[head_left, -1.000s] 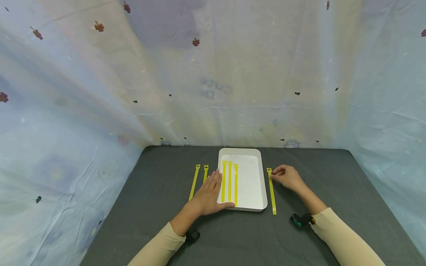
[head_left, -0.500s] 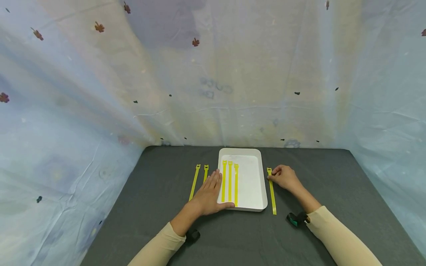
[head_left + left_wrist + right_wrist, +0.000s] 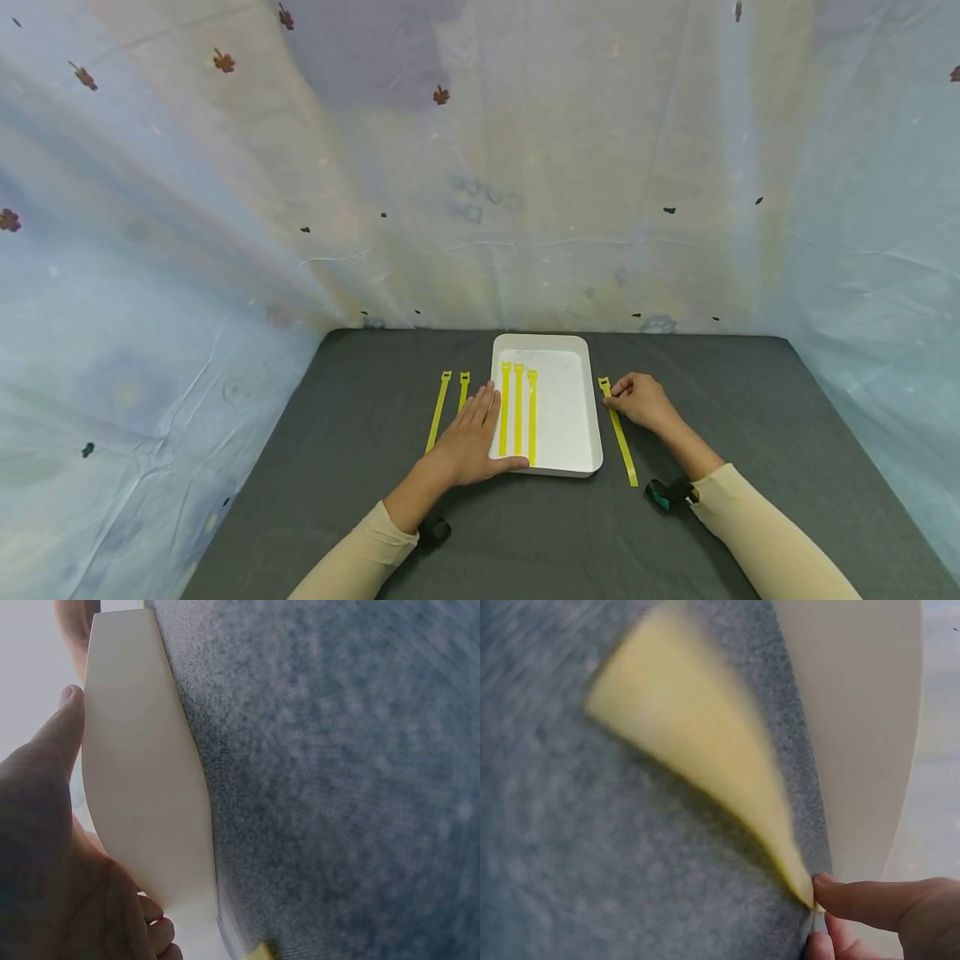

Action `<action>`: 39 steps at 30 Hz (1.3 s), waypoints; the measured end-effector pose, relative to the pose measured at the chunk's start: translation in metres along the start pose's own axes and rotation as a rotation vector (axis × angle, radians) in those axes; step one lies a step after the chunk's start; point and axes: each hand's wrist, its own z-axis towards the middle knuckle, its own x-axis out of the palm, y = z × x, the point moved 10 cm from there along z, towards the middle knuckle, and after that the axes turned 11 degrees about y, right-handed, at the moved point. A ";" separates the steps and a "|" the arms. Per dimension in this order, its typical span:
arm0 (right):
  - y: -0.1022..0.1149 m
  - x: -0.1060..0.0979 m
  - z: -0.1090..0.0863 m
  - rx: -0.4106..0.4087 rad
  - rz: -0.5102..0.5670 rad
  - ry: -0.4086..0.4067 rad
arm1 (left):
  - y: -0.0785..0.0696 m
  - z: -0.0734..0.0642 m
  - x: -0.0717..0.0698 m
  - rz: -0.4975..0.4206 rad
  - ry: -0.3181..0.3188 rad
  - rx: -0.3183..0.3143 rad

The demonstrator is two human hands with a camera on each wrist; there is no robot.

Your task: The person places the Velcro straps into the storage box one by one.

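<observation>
A white tray (image 3: pixel 566 408) holds three yellow cable straps (image 3: pixel 518 408), laid lengthwise side by side in its left half. My left hand (image 3: pixel 472 446) rests with straight fingers along the tray's left edge, thumb at the near rim; the left wrist view shows the thumb (image 3: pixel 64 724) against the tray's wall. Right of the tray, my right hand (image 3: pixel 642 400) pinches another yellow cable strap (image 3: pixel 624 450) just below its slotted head. In the right wrist view this strap (image 3: pixel 697 727) runs from between thumb and fingers, its free end tilted up over the cloth.
Two more yellow cable straps lie left of the tray: the outer strap (image 3: pixel 438 414) and the inner strap (image 3: pixel 463 392), both partly hidden by my left hand. Dark grey cloth (image 3: pixel 525 542) covers the table. A patterned curtain (image 3: pixel 525 208) hangs behind and at both sides.
My right hand's fingers have closed on the strap near its head, and the strap's near end has swung to the right. My left hand and the tray have not moved.
</observation>
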 end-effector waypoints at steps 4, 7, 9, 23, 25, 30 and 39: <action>-0.002 0.000 0.000 -0.008 0.010 0.003 | 0.000 0.000 0.000 0.006 0.000 0.002; -0.001 -0.001 0.000 -0.033 0.009 0.000 | -0.001 0.000 0.000 0.005 -0.005 0.009; 0.000 -0.002 -0.001 -0.049 0.011 -0.003 | -0.001 0.000 0.000 0.004 -0.006 0.011; 0.000 -0.010 -0.005 -0.033 0.058 0.019 | 0.001 0.002 0.001 0.009 0.007 -0.001; 0.000 -0.012 -0.004 -0.041 0.076 0.021 | 0.000 0.002 0.001 0.011 0.005 -0.001; 0.004 -0.017 -0.003 -0.068 0.107 0.008 | 0.001 0.002 0.001 0.013 0.006 -0.011; 0.022 -0.028 -0.009 -0.122 0.132 -0.013 | 0.000 0.001 0.000 0.012 0.007 -0.009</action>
